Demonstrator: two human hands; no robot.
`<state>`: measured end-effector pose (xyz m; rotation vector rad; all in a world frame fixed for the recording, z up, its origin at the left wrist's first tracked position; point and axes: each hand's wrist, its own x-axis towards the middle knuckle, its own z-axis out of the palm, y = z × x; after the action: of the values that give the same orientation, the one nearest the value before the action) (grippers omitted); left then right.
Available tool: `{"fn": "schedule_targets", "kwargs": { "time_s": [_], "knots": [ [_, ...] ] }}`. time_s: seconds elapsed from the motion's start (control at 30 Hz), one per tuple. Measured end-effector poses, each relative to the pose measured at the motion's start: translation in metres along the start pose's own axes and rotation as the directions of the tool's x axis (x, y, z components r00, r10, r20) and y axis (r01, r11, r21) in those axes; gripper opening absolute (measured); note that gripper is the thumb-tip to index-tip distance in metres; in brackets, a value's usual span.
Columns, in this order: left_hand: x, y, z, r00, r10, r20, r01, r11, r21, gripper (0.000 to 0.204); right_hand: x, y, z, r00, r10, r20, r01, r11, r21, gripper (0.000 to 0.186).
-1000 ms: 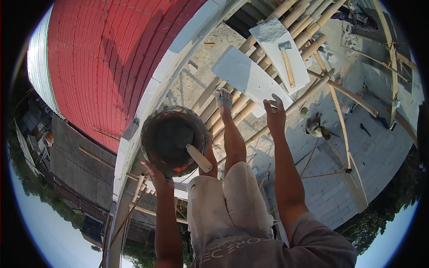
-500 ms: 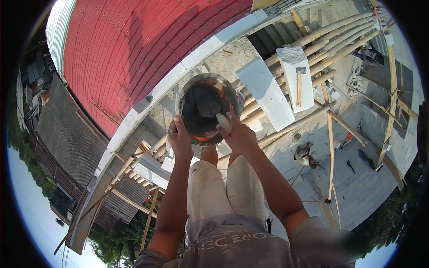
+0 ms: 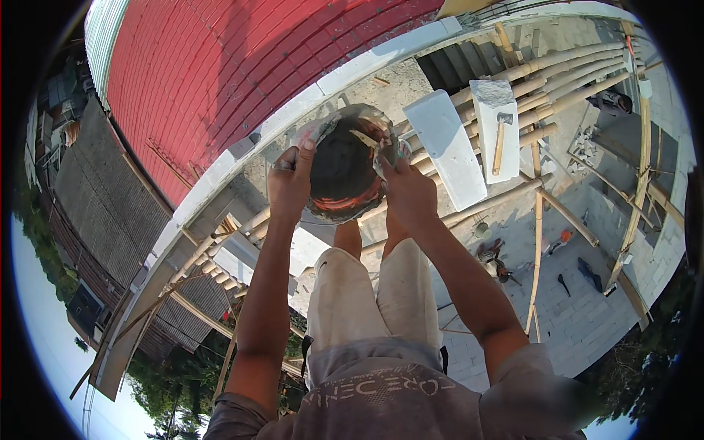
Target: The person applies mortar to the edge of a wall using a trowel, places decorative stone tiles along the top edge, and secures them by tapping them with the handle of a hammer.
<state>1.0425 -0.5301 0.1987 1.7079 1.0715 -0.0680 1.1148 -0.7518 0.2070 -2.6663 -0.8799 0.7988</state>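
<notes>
A round, mortar-crusted bucket (image 3: 352, 205) hangs in front of me above my knees, tilted so its mouth faces me. Dark grey wet mortar (image 3: 340, 163) lies inside it, and orange stains show on the inner wall. My left hand (image 3: 291, 176) is closed on the rim at the left, thumb on top. At the right edge, my right hand (image 3: 405, 183) grips the rim. A pale stick-like piece, perhaps the trowel's handle (image 3: 364, 139), shows inside near the far right of the rim; its blade cannot be made out.
Right of the bucket, two pale blocks (image 3: 444, 147) lie across bamboo poles (image 3: 550, 81), a hammer (image 3: 499, 147) on one. A red tiled roof (image 3: 220, 81) slopes beyond a narrow block wall (image 3: 293, 114). Far below at right, another person (image 3: 493, 258) is near a paved floor (image 3: 539, 293).
My right hand has let go of the trowel handle and taken the bucket's right rim. My left hand has moved up along the rim, and the bucket is tilted differently.
</notes>
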Motion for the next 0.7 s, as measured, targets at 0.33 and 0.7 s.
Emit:
{"fn": "schedule_targets", "kwargs": {
  "time_s": [0.33, 0.7],
  "knots": [
    [-0.043, 0.062, -0.059, 0.998, 0.035, -0.054, -0.033, 0.999, 0.031, 0.058, -0.051, -0.049, -0.116, 0.994, -0.088, -0.068, 0.097, 0.984, 0.152, 0.053],
    [-0.1, 0.138, -0.122, 0.917, 0.373, -0.143, -0.366, 0.928, 0.072, 0.053, -0.063, -0.105, -0.216, 0.995, -0.099, 0.032, 0.103, 0.984, -0.148, 0.046]
  ]
}}
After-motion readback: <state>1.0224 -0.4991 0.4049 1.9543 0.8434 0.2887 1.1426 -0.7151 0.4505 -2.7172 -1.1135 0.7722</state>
